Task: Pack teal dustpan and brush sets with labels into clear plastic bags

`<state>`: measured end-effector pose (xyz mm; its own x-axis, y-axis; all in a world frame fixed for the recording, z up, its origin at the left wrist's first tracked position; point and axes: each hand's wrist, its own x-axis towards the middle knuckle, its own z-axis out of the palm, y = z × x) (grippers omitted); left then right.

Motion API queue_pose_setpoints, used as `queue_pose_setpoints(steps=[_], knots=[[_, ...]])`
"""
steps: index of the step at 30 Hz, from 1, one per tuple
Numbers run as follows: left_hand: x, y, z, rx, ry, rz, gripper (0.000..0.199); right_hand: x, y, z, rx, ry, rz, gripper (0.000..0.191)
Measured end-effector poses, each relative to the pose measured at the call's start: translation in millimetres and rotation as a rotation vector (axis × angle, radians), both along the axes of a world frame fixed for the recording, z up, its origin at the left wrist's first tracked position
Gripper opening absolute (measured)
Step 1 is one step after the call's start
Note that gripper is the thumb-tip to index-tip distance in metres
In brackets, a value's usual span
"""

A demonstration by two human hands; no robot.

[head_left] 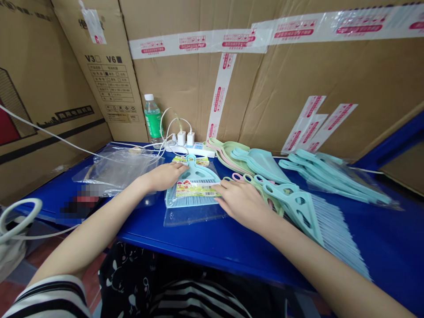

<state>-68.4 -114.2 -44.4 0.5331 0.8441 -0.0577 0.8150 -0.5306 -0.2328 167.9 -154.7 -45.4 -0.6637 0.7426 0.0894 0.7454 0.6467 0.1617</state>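
A light-blue hand brush lies on a matching dustpan, handle pointing away from me. A printed label card lies across the brush's bristles. My left hand rests with stretched fingers on the left side of the brush, near its handle; its thumb is hidden. At the right end of the card, my right hand has its fingertips on the card and its thumb low beside it. A clear plastic bag shows below the dustpan. More yellow label cards lie behind the handle.
Several hand brushes lie right of my right hand, with stacked dustpans behind. Bagged blue dustpans are far right. Clear bags lie left. A power strip with cables and a bottle stand before cardboard on the blue table.
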Motion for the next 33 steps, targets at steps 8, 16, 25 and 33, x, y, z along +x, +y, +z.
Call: queue_pose_setpoints(steps=[8,16,25,33], knots=[[3,-1,2.6,-0.039,-0.004,0.032,0.048,0,7,-6.9,0.068,0.009,0.049,0.016],[-2,2,-3.1,0.027,-0.007,-0.027,0.046,1,8,-9.2,0.318,0.03,0.18,0.026],[-3,3,-4.0,0.013,-0.026,-0.018,0.047,-9,0,-16.6,0.139,-0.042,0.147,0.035],[1,1,-1.1,-0.008,-0.008,0.003,0.047,-10,-3,-13.6,-0.069,-0.048,0.094,0.053]])
